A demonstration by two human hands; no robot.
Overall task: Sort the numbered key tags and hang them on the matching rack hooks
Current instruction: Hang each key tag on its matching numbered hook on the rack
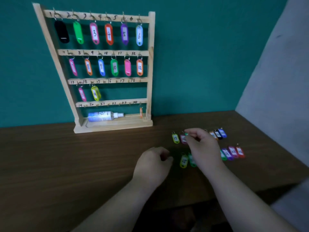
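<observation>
A wooden rack (151,64) leans against the teal wall with four numbered rows of hooks. Tags hang on hooks 1 to 14, the last a yellow tag (95,93); an orange tag (141,112) hangs at the bottom right. Loose tags lie on the brown table (66,156): a yellow tag marked 15 (175,138), a pink one (183,139), a yellow-green one (184,161), and two clusters further right (219,134), (233,153). My right hand (203,146) hovers over the pink tag and pinches something small and green at its fingertips. My left hand (154,163) is loosely curled above the table, holding nothing visible.
A white spray bottle (105,116) lies on the rack's base shelf. A grey wall (275,81) closes off the right side. The table's front edge runs near the bottom right.
</observation>
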